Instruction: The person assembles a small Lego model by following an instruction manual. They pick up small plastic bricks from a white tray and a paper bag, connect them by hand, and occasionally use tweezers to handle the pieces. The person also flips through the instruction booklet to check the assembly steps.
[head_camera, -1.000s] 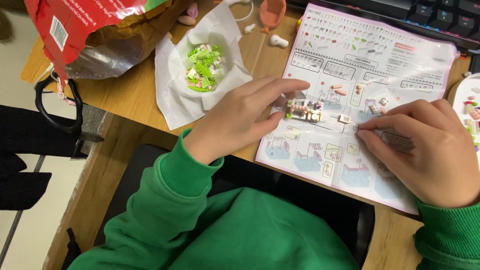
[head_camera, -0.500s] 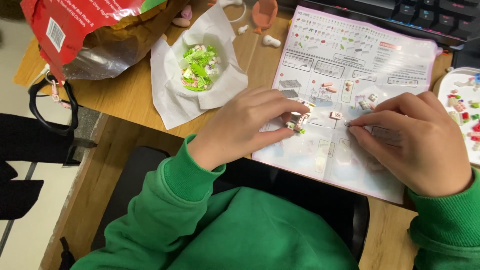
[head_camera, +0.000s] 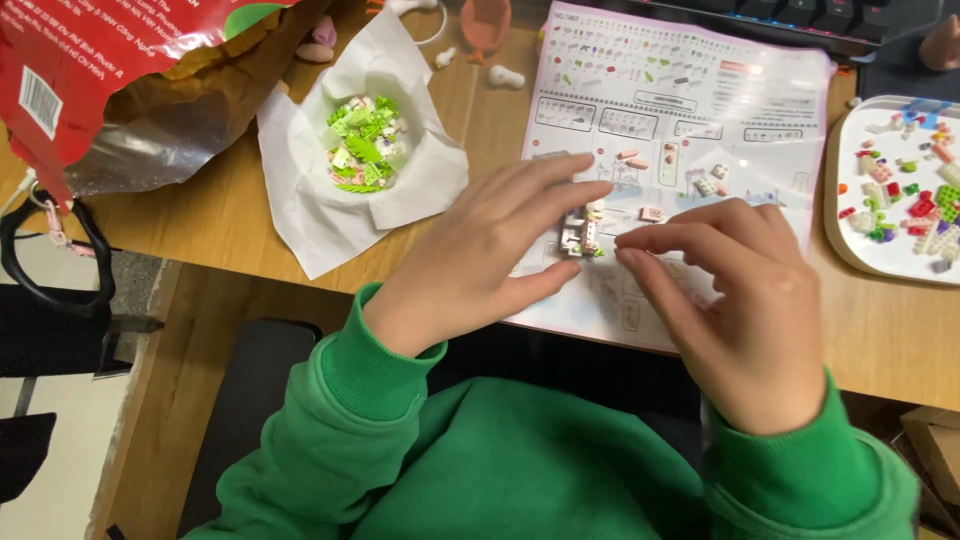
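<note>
You have two hands in view, your left hand (head_camera: 480, 255) and your right hand (head_camera: 735, 310), with one small brick model (head_camera: 580, 232) between them. On the bench (head_camera: 200, 220) you have one instruction sheet (head_camera: 690, 100), one white paper (head_camera: 300, 215) of green bricks, one white tray (head_camera: 845, 215) of mixed bricks, one red bag (head_camera: 90, 60) and one keyboard (head_camera: 800, 15).

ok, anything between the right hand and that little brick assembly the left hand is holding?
Nothing visible. The left hand pinches the small brick assembly over the instruction sheet. The right hand has its fingertips right beside it, with only bare sheet in the narrow gap.
</note>
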